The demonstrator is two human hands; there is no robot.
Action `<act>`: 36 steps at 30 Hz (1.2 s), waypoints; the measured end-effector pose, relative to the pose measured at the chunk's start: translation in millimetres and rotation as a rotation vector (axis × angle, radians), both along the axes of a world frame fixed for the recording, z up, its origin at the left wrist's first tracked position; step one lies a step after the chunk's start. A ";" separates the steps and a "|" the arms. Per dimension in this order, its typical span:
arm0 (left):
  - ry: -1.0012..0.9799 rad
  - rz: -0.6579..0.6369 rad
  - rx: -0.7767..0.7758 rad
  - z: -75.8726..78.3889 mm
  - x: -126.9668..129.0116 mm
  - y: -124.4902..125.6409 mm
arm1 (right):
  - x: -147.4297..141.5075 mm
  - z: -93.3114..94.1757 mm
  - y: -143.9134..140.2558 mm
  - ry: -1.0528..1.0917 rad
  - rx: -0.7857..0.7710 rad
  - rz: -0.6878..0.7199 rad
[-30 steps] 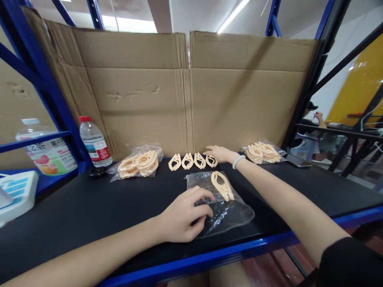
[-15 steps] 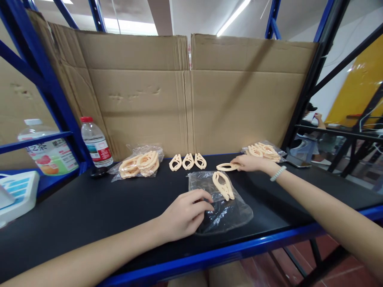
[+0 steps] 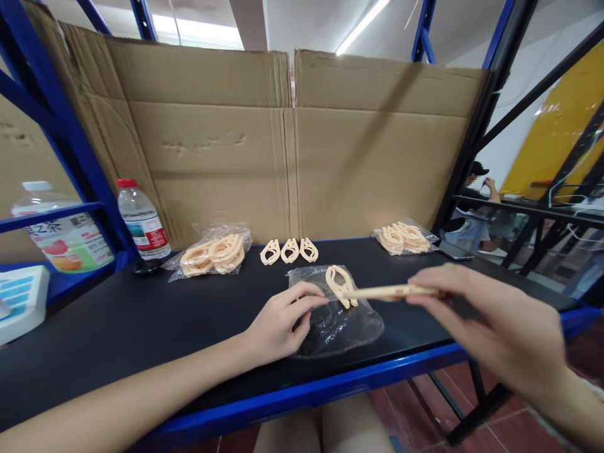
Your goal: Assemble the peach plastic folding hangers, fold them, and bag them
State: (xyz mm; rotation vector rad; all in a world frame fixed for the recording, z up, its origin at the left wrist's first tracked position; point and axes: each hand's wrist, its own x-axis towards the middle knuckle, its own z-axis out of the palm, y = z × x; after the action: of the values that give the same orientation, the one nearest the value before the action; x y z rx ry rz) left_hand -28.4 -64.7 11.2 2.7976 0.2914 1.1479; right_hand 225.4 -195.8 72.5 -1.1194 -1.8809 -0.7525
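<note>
My right hand (image 3: 491,321) is raised at the right, thumb and fingers pinching a beige folding hanger (image 3: 384,292) seen edge-on. Its far end points left and overlaps, in view, another folded hanger (image 3: 336,280) lying at the clear plastic bag (image 3: 346,330); whether that one is in the bag or on it I cannot tell. At the bag's left side, my left hand (image 3: 285,321) has its curled fingers on the film, pinching its edge. Beyond the bag, a row of three folding hangers (image 3: 289,250) lies on the black table.
Bagged hangers lie at the back left (image 3: 214,255) and back right (image 3: 406,239). A phone (image 3: 455,250) is beside the right bag. A red-capped water bottle (image 3: 143,220) stands left, near a larger bottle (image 3: 66,233). Cardboard (image 3: 226,145) walls the back. A person (image 3: 476,189) sits far right.
My right hand has lifted the folding hanger off the table and brought it nearer and to the right, over the bag's right side. My left hand stays at the bag.
</note>
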 end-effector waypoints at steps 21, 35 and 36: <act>-0.067 -0.013 -0.022 0.6 0.3 0.3 | -75.9 -68.2 61.4 -0.371 -0.563 0.112; 0.028 0.028 0.029 1.9 -4.4 2.6 | -69.3 -42.1 48.3 -0.221 -0.662 0.421; 0.030 0.037 0.042 1.9 -4.9 2.9 | -66.8 -35.2 49.2 -0.167 -0.644 0.430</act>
State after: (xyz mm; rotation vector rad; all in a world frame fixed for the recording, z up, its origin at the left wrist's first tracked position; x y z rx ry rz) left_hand -33.2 -61.8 13.1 2.8596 0.3273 1.1334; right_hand 158.7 -146.6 37.3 -0.9734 -2.4857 0.0185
